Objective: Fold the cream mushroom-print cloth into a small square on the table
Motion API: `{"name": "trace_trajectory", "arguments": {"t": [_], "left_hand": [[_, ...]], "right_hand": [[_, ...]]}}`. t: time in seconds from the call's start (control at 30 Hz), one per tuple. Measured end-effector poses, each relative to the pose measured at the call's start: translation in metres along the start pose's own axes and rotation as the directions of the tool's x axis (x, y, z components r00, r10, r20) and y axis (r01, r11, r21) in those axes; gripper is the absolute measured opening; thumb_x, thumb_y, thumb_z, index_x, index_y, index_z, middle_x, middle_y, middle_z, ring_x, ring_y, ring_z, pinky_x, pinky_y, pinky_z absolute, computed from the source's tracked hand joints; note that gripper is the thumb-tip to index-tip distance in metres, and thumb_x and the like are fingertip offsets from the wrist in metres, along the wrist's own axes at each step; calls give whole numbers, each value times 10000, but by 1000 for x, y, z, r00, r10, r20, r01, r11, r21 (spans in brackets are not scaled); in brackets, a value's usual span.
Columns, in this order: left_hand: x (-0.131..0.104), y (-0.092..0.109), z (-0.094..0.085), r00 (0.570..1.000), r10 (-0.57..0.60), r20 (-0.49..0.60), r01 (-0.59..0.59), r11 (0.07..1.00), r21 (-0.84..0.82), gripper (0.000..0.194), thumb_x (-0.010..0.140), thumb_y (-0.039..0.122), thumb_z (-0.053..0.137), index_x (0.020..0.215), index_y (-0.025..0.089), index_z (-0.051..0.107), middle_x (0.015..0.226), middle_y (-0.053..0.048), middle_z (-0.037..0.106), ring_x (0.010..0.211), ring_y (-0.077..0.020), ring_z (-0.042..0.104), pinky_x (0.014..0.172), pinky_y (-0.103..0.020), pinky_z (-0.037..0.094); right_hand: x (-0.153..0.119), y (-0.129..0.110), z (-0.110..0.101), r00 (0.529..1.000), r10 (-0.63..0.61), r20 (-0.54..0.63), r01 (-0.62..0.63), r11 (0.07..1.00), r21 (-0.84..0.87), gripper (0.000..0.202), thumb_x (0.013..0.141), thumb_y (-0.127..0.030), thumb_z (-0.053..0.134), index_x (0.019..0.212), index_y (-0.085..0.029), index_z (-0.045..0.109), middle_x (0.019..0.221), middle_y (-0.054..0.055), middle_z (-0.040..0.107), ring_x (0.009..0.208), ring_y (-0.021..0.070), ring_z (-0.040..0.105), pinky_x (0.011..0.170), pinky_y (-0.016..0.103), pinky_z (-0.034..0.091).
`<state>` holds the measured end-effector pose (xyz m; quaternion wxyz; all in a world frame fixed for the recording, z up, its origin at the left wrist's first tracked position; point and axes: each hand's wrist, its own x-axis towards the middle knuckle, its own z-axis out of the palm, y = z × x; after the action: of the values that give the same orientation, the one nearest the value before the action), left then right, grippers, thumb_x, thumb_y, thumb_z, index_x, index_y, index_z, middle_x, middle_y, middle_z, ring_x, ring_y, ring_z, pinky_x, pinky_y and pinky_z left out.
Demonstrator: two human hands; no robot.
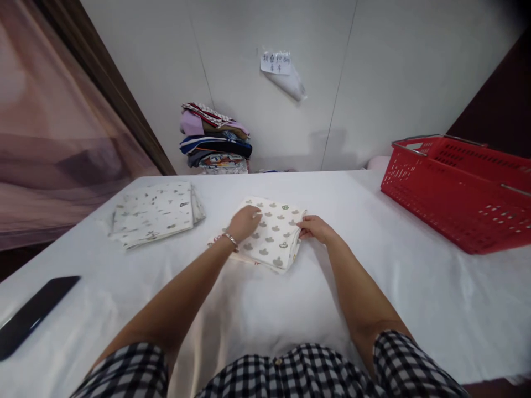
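Observation:
A folded white cloth with grey mushroom-like prints lies in front of me on the white-covered table, its layers showing along the right and lower edges. My left hand rests on top of the cloth's left part, its fingers lying on the fabric and partly hidden by the back of the hand. At the right edge, my right hand pinches the cloth's layers between thumb and fingers. Left of it lies another folded white cloth with small grey-green prints, apart from both hands.
A red plastic basket stands at the right of the table. A dark flat phone-like slab lies at the near left. Folded textiles are stacked against the back wall, near a taped paper sign. A pink curtain hangs at left.

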<state>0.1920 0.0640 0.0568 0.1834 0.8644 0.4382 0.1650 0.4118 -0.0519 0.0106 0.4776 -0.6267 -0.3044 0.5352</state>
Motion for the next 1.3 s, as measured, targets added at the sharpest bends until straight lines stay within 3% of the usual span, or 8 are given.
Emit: {"name": "trace_trajectory", "arguments": {"t": [0.1,0.23,0.4,0.73,0.97,1.17,1.3], "left_hand": [[4,-39,-12,995,-79,-60,88,982,170,380,825,351,465,1143,168,563,1232,-103,545,1108,-244,497,931,-326,375],[0,-61,-7,980,-193,46,181,966,183,496,834,450,428,1251,185,467,1311,-137,476,1138,-282,479,913,-378,381],[-3,-62,6,981,-194,27,188,971,147,512,836,466,407,1278,209,435,1328,-142,452,1125,-303,488,881,-394,393],[0,-70,10,986,-158,44,149,975,163,503,846,476,377,1272,213,426,1303,-150,458,1094,-301,497,851,-392,410],[2,-69,8,980,-178,85,161,972,171,548,846,486,357,1302,183,389,1330,-169,424,1119,-306,485,880,-417,404],[4,-71,8,976,-197,95,182,973,143,573,830,510,378,1312,202,392,1366,-169,400,1127,-318,489,886,-431,402],[8,-75,4,970,-218,107,204,971,126,606,818,539,383,1316,194,394,1338,-157,452,1134,-296,500,901,-390,399]], "right_hand": [[-1,0,1,1000,6,5,-6,1000,-18,153,747,-239,677,793,-125,587,618,44,659,507,122,603,497,224,541],[-6,-5,6,1000,11,8,-11,996,-89,296,734,-347,704,897,-126,594,688,71,677,534,140,618,505,253,557],[-15,-8,16,999,8,31,-3,989,-148,475,708,-327,736,1085,-159,501,704,62,682,537,160,631,487,280,560],[-35,3,33,999,-28,-36,22,991,-135,676,698,-328,722,1266,-219,372,828,76,681,519,154,613,441,270,537],[-49,16,48,976,-113,-186,102,992,-71,1007,714,-230,692,1449,-242,3,743,10,657,517,156,597,456,288,534],[-50,30,53,963,-166,-212,164,986,-31,972,744,-218,656,1459,-255,-2,687,-14,626,499,147,577,468,296,535],[-53,32,53,965,-150,-216,135,987,-85,966,759,-252,646,1460,-236,-18,680,-3,636,481,152,580,462,288,516]]}}
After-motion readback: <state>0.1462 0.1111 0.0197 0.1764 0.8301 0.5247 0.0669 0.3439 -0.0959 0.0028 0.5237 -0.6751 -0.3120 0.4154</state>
